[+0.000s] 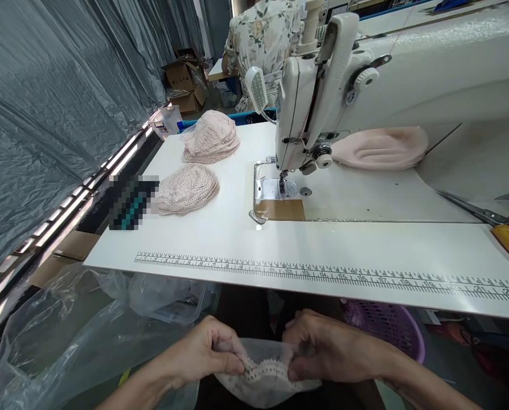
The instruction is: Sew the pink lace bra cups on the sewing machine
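Below the table's front edge, over my lap, my left hand [218, 353] pinches one side of a sheer whitish fabric piece [263, 393] with a scalloped lace edge. My right hand [318, 347] grips its other side, thumb on top and fingers curled behind. The lace band stretches between the two thumbs, and the sheer part hangs beneath. Past the table edge stands a white sewing machine [310, 114], its presser foot [282, 183] over the metal needle plate [265, 188]. Two stacks of pale pink lace pieces, a nearer one [190, 191] and a farther one [212, 136], lie left of it.
A printed ruler [323, 274] runs along the white table's front. Scissors [489, 215] with yellow and red handles lie at right. Smooth pink pieces [382, 148] rest under the machine arm. Clear plastic [66, 341] and a purple basket [391, 327] are below. Someone in a floral top sits ahead.
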Available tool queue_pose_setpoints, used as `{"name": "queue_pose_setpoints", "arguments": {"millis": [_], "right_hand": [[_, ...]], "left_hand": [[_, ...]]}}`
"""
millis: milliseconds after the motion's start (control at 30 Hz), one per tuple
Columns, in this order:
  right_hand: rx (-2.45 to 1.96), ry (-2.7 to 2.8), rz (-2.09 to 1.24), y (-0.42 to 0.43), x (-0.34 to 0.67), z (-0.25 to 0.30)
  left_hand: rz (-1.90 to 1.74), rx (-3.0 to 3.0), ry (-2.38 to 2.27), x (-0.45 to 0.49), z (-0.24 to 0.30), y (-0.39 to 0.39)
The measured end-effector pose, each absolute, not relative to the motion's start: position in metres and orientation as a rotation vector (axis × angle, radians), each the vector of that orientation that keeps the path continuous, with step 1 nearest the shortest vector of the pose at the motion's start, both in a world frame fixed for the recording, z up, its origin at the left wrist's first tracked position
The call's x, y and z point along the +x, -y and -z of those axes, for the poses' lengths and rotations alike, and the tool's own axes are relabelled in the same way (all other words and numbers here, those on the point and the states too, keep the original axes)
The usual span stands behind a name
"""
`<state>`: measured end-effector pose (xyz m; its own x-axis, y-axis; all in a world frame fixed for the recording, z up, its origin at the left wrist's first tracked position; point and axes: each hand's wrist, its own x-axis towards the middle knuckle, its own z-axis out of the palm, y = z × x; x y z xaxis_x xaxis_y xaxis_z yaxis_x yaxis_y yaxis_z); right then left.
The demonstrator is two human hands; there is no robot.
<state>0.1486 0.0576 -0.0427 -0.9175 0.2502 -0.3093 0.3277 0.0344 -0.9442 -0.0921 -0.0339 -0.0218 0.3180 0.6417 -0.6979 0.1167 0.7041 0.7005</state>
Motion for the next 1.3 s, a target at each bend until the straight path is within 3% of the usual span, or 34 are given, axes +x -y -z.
{"name": "queue_pose_setpoints", "arguments": {"millis": [333, 500, 633, 933, 1300], "right_hand": [[0.583, -2.061, 2.115, -0.066, 0.139, 0.030], [0.442, -1.489, 2.607, -0.073, 0.169, 0.053], [0.492, -1.347, 2.870, -0.057, 0.180, 0.074], [0.748, -1.419, 2.939, -0.035, 0.161, 0.064], [0.823, -1.559, 2.806, -0.037, 0.166, 0.060]], "left_hand": [[-0.245, 0.890, -1.218, -0.082, 0.028, 0.031], [-0.274, 0.814, -1.220, -0.094, 0.033, 0.035], [-0.376, 0.766, -1.198, -0.103, 0.037, 0.040], [-0.483, 0.711, -1.182, -0.107, 0.042, 0.051], [-0.334, 0.891, -1.208, -0.105, 0.032, 0.045]]}}
